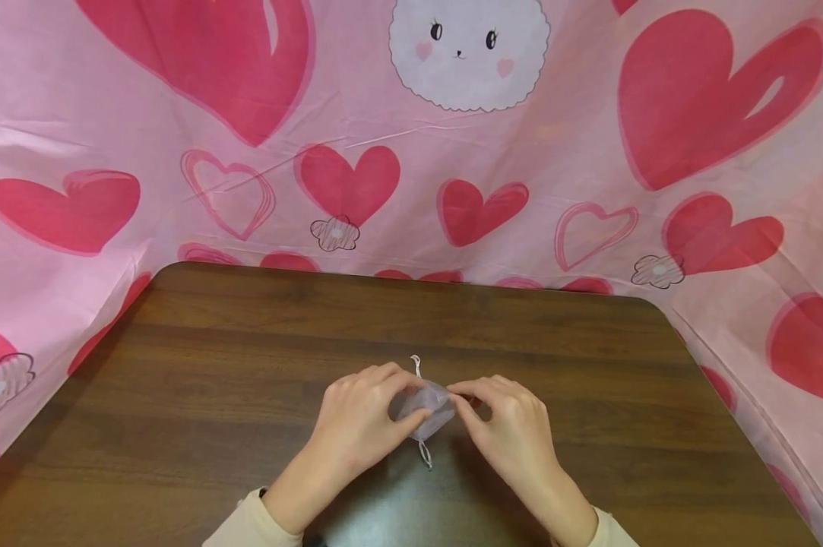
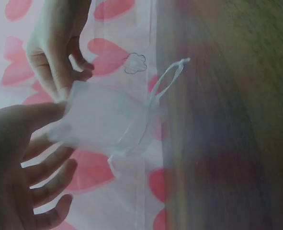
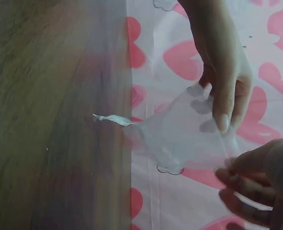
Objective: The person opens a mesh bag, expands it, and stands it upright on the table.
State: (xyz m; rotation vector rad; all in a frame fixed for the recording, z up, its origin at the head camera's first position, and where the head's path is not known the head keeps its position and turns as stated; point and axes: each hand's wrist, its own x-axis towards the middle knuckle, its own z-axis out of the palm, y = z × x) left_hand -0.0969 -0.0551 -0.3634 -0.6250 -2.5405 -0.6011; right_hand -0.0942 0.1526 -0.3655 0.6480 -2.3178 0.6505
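Between my two hands is a small sheer white drawstring pouch (image 1: pixel 430 406), held above the table. My left hand (image 1: pixel 365 412) pinches one side of it between thumb and fingers. With thumb and forefinger, my right hand (image 1: pixel 510 418) grips the opposite edge at a corner. White ribbon loops stick out at two ends of the pouch, seen in the head view. In the left wrist view the pouch (image 2: pixel 105 115) hangs with one cord loop outward. The right wrist view shows the see-through cloth (image 3: pixel 179 129) with left fingers partly visible through it.
A dark brown wooden table (image 1: pixel 247 342) with rounded far corners lies under the hands. Pink cloth (image 1: pixel 411 129) printed with red hearts hangs behind it and along both sides.
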